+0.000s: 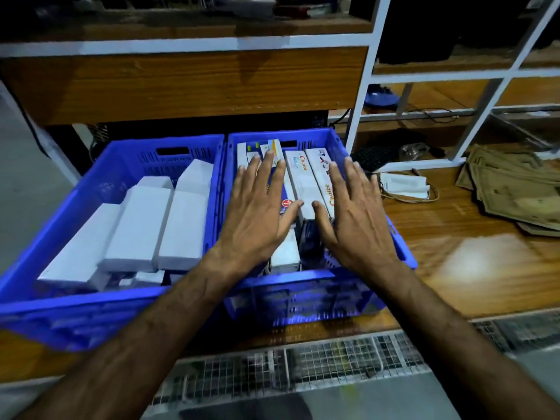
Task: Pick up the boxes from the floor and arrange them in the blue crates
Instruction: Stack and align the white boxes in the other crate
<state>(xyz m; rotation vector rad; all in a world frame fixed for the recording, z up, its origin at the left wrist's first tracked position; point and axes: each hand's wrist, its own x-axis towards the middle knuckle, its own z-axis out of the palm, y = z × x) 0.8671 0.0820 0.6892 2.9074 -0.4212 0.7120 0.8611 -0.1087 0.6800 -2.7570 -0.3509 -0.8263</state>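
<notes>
step: I judge arranging, settling boxes in right blue crate, frame centre | grip: left hand and right hand flat, fingers spread, clasping nothing | next: fetch more boxes, none visible here

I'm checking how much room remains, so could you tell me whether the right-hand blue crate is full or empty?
Nearly full: the right-hand blue crate holds printed boxes side by side across its width, under both open hands. What lies beneath cannot be told.
</notes>
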